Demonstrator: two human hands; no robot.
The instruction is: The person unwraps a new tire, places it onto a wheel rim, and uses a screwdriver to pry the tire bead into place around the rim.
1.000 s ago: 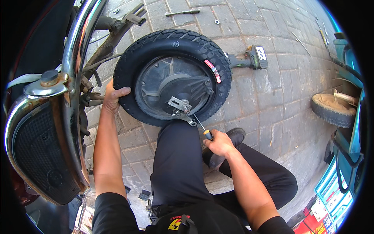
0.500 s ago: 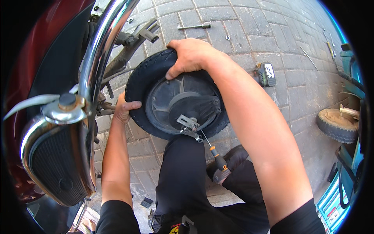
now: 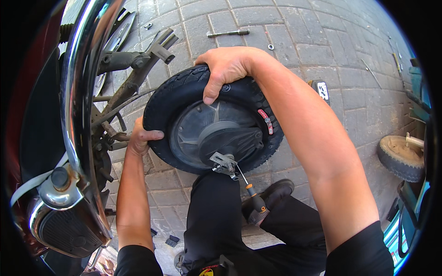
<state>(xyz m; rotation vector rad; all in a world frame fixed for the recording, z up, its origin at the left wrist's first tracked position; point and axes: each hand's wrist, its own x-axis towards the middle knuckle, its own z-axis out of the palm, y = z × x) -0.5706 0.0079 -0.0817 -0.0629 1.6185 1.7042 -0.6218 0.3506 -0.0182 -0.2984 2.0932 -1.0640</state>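
A small scooter wheel with a black tyre (image 3: 161, 101) and a grey hub (image 3: 191, 124) leans against my knee. My left hand (image 3: 142, 137) grips the tyre's left side, thumb over the sidewall. Over the far edge of the tyre my right hand (image 3: 225, 69) is wrapped, its thumb pressing on the sidewall near the hub rim. The fingers of both hands are partly hidden by the tyre. A metal axle bracket (image 3: 224, 162) sticks out from the hub near my knee. By it slants a screwdriver (image 3: 256, 198) with a black and orange handle, its tip hidden at the bracket.
The scooter's chrome bar (image 3: 76, 78) and a metal frame arm (image 3: 152, 60) stand at left. On the brick paving lie a metal rod tool (image 3: 229, 33), a nut (image 3: 270, 47) and a battery pack (image 3: 321, 89) partly behind my right arm. Another wheel (image 3: 400, 158) is at far right.
The wheel has tilted, and a red and white sticker on its right sidewall now shows. Both hands keep their hold. The view has shifted, baring more of the scooter's frame.
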